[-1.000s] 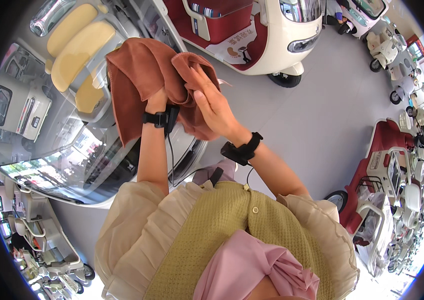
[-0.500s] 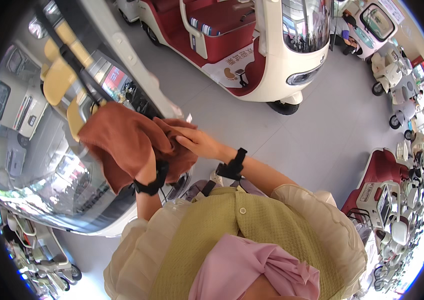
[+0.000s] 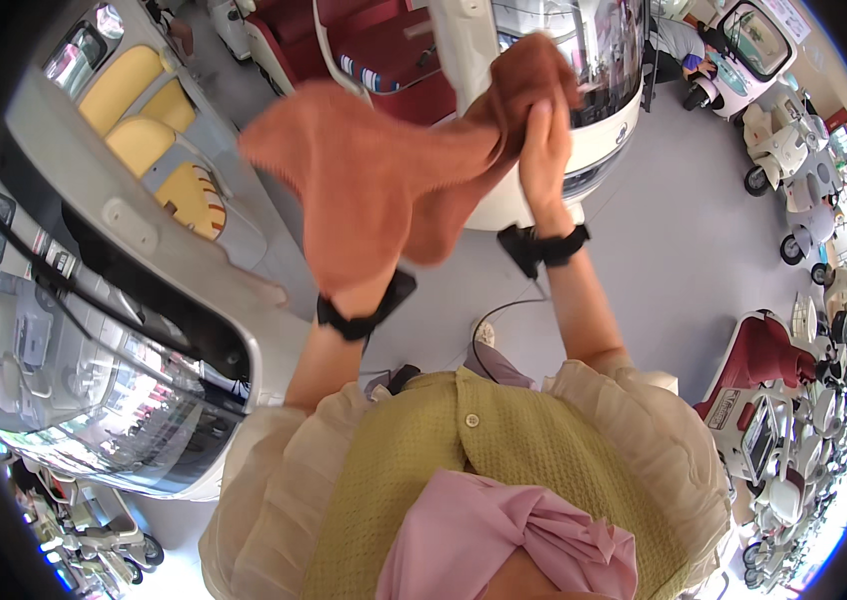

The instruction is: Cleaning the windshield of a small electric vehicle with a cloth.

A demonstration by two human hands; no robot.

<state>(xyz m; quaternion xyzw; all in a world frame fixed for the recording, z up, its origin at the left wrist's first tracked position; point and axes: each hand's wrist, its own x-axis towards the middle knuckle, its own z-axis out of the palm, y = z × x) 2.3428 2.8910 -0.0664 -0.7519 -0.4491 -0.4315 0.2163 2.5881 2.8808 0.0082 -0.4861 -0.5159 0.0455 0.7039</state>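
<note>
A reddish-brown cloth (image 3: 374, 190) is lifted in the air and stretches between my two hands, its left part blurred by motion. My right hand (image 3: 547, 160) holds the bunched right end, fingers pressed against the fabric. Over my left hand (image 3: 366, 294) the cloth hangs so that only the back near the wrist shows; its fingers are hidden. Both wrists wear black straps. To the left, close to my left forearm, stands a white vehicle (image 3: 269, 360) with a large curved windshield (image 3: 114, 400) and a black wiper (image 3: 54, 275).
Yellow seats (image 3: 134, 145) show inside the vehicle at left. Ahead stands a cream three-wheeler (image 3: 504, 215) with red seats (image 3: 399, 65). Several scooters (image 3: 779, 150) line the right side, with a red-seated one (image 3: 764, 355) nearer. A person (image 3: 679, 45) crouches at the far right. Grey floor (image 3: 644, 240) lies between.
Both hands have moved up and to the right, away from the windshield, carrying the cloth. They are farther apart, and the cloth has spread from a bundle into a stretched piece.
</note>
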